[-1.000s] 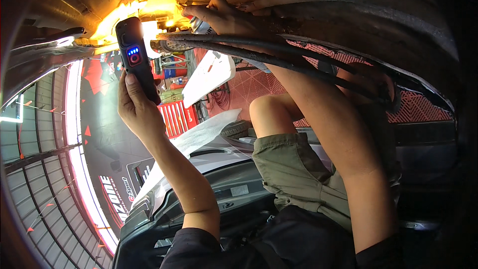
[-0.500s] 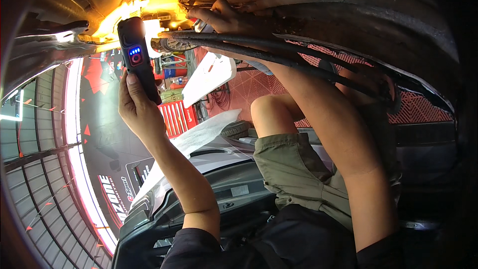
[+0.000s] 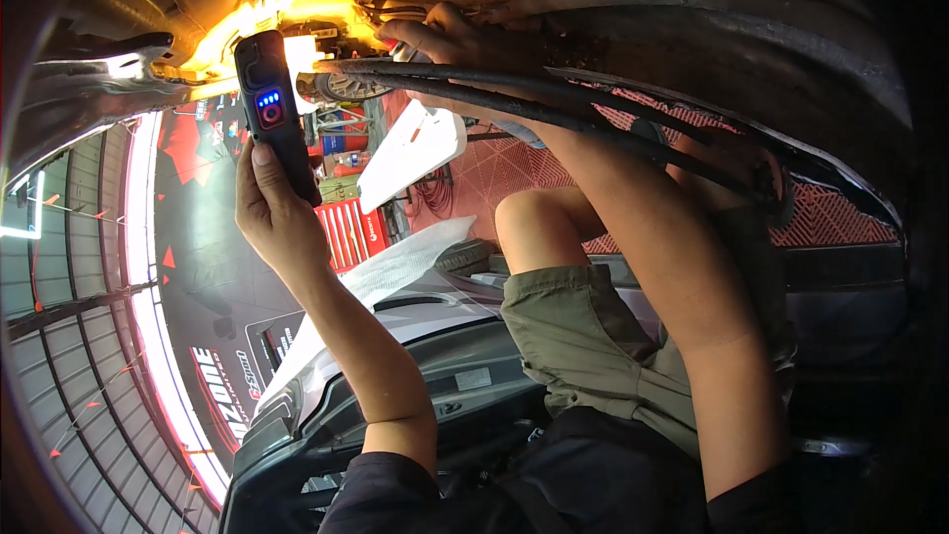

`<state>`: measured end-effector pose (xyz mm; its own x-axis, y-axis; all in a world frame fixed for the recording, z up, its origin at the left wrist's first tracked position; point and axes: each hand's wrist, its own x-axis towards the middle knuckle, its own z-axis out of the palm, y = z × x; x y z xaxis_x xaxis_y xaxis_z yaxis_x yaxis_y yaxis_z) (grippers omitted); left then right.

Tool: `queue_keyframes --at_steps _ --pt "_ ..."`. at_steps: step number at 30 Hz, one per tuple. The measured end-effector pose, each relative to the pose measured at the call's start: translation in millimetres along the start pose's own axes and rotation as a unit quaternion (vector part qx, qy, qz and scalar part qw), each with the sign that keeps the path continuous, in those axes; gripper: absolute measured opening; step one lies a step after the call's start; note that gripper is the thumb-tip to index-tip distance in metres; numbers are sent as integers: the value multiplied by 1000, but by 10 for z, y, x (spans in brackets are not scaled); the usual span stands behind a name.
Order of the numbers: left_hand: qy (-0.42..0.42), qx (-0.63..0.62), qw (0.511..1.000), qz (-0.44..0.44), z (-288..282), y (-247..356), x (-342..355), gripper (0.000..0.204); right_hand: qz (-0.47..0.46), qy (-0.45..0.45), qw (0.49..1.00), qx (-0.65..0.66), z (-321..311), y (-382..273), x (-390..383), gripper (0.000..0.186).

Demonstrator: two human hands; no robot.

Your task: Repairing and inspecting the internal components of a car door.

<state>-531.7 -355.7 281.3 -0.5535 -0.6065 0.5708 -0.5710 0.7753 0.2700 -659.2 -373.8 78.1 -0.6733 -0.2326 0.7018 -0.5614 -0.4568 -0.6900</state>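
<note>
Left hand (image 3: 277,218) closed around black work light (image 3: 275,111) (blue indicators lit), aimed at 12 o'clock. Right hand (image 3: 450,40) at 1 o'clock, fingers curled against black hoses (image 3: 554,104); grip cannot be confirmed.

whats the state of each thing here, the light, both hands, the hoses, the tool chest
work light: switched on, blue indicator dots lit, held upright.
left hand: closed around the work light's lower end.
right hand: raised into the lit underbody cavity, fingers curled on parts there.
black hoses: hanging loose, running across the right forearm.
red tool chest: drawers shut.
</note>
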Motion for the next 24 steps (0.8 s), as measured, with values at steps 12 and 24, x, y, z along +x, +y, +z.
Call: queue_keyframes --at_steps 12,24 --pt "-14 -6 1000 -2 54 3 -44 41 118 -41 985 118 34 -61 -87 65" --pt "11 2 1000 20 78 124 -45 41 119 -79 982 123 -88 -183 52 68"
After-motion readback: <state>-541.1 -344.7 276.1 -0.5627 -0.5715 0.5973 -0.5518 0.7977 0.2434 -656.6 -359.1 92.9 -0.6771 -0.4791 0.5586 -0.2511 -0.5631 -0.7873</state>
